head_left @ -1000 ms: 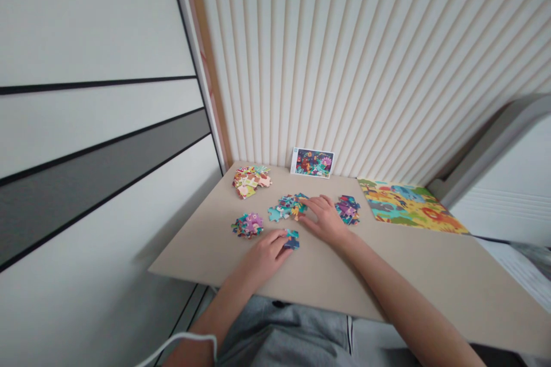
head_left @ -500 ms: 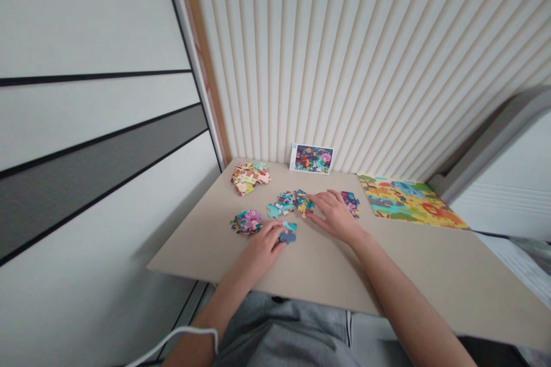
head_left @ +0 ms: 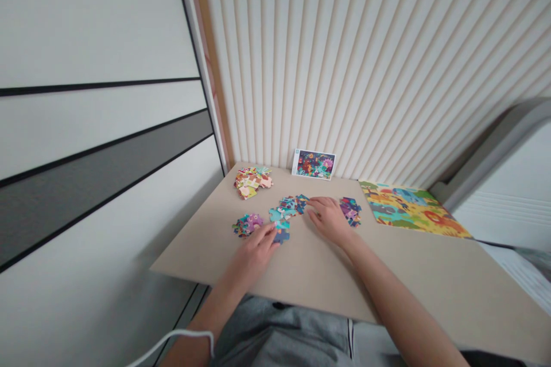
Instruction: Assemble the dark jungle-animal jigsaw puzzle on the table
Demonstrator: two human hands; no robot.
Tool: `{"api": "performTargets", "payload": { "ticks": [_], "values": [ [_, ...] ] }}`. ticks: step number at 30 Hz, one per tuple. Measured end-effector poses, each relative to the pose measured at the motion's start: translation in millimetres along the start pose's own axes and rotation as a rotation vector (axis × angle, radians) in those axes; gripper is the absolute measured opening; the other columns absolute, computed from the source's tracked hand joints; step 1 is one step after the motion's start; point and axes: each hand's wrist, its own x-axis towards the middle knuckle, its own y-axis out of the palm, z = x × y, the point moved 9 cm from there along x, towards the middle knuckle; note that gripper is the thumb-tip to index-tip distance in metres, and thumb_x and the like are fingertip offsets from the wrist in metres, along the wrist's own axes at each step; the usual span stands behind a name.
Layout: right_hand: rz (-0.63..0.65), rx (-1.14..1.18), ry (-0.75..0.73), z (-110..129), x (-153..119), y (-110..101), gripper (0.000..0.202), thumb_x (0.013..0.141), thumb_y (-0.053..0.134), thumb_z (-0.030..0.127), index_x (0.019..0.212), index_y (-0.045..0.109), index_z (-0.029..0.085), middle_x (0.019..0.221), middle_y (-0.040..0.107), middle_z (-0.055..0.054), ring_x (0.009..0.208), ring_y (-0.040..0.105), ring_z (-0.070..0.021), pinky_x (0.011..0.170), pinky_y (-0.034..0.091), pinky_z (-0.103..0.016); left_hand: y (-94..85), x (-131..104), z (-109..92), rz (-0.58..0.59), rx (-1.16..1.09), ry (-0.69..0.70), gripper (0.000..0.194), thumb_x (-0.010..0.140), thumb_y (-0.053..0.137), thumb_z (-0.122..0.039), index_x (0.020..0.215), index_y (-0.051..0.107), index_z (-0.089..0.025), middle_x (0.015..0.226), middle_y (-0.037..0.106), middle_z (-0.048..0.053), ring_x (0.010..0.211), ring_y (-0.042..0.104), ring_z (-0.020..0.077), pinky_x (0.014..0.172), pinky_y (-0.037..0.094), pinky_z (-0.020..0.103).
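My left hand [head_left: 257, 248] presses its fingertips on a small joined section of blue puzzle pieces [head_left: 282, 234], whose upper edge meets a strip of teal and dark blue puzzle pieces [head_left: 289, 206]. At the right end of that strip is my right hand [head_left: 328, 219], fingers bent and palm down; what lies under its fingertips is hidden. Beside the left fingers sits a heap of mixed purple and colourful pieces [head_left: 248, 223]. Just beyond the right hand lies a group of purple and navy pieces [head_left: 350, 210].
A picture card [head_left: 314, 164] leans against the pleated wall [head_left: 275, 69] at the back. A pile of red and cream pieces [head_left: 253, 182] lies at the table's back left. On the right rests a finished animal puzzle [head_left: 411, 209]. A white cable [head_left: 181, 332] crosses my left forearm.
The blue section under my left hand has moved up and left against the teal strip. My right hand has shifted slightly, and yellow pieces at the strip's end no longer show.
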Motion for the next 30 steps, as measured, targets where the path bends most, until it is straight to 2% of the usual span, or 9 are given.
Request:
{"api": "performTargets", "payload": {
  "ticks": [4,8,12,17,22,27,30],
  "values": [
    [0.045,0.008,-0.092,32,14,27,0.039,0.102,0.049,0.035,0.139,0.057,0.026,0.144,0.058,-0.011,0.137,0.046,-0.0259,0.117,0.028,-0.05,-24.7,-9,40,-0.067,0.14,-0.1,0.03,0.099,0.057,-0.031,0.128,0.063,-0.022,0.131,0.064,0.01,0.119,0.062,0.027,0.103,0.053,0.046],
    [0.086,0.026,-0.156,42,12,36,0.033,0.101,0.051,0.035,0.131,0.063,0.031,0.139,0.061,-0.009,0.137,0.046,-0.0265,0.118,0.022,-0.054,-25.7,-14,67,-0.015,0.216,-0.185,0.027,0.099,0.057,-0.035,0.119,0.067,-0.021,0.119,0.069,0.01,0.107,0.065,0.0279,0.096,0.054,0.048],
    [0.086,0.09,-0.167,40,3,31,0.022,0.098,0.057,0.031,0.117,0.069,0.029,0.128,0.067,-0.008,0.131,0.052,-0.0252,0.118,0.023,-0.052,-19.7,-16,69,-0.001,0.213,-0.212,0.033,0.099,0.055,-0.039,0.125,0.064,-0.02,0.127,0.066,0.011,0.113,0.063,0.028,0.098,0.053,0.047],
    [0.099,0.178,-0.087,30,-1,30,0.034,0.096,0.06,0.031,0.13,0.059,0.027,0.135,0.063,-0.01,0.131,0.051,-0.0252,0.116,0.025,-0.053,-20.8,-17,69,-0.033,0.185,-0.245,0.034,0.099,0.054,-0.041,0.127,0.06,-0.021,0.134,0.06,0.012,0.121,0.06,0.0285,0.103,0.05,0.046],
    [0.103,0.167,-0.081,28,2,33,0.038,0.097,0.06,0.037,0.134,0.06,0.026,0.127,0.067,-0.01,0.123,0.055,-0.0249,0.111,0.03,-0.047,-22.0,-17,72,-0.053,0.192,-0.256,0.045,0.099,0.052,-0.045,0.138,0.052,-0.022,0.138,0.058,0.014,0.125,0.058,0.0297,0.104,0.05,0.048],
    [0.106,0.108,-0.047,31,5,36,0.025,0.097,0.06,0.04,0.115,0.073,0.027,0.115,0.069,-0.007,0.111,0.059,-0.0239,0.101,0.037,-0.042,-14.5,-17,70,-0.005,0.202,-0.225,0.046,0.101,0.049,-0.042,0.143,0.048,-0.023,0.138,0.057,0.014,0.125,0.057,0.0286,0.102,0.051,0.046],
    [0.082,0.056,-0.049,32,4,25,0.023,0.097,0.059,0.041,0.111,0.074,0.028,0.111,0.07,-0.007,0.108,0.059,-0.0242,0.099,0.037,-0.042,-14.2,-19,68,-0.006,0.217,-0.222,0.045,0.101,0.05,-0.041,0.141,0.05,-0.023,0.138,0.058,0.015,0.124,0.058,0.0296,0.102,0.051,0.047]
  ]
}}
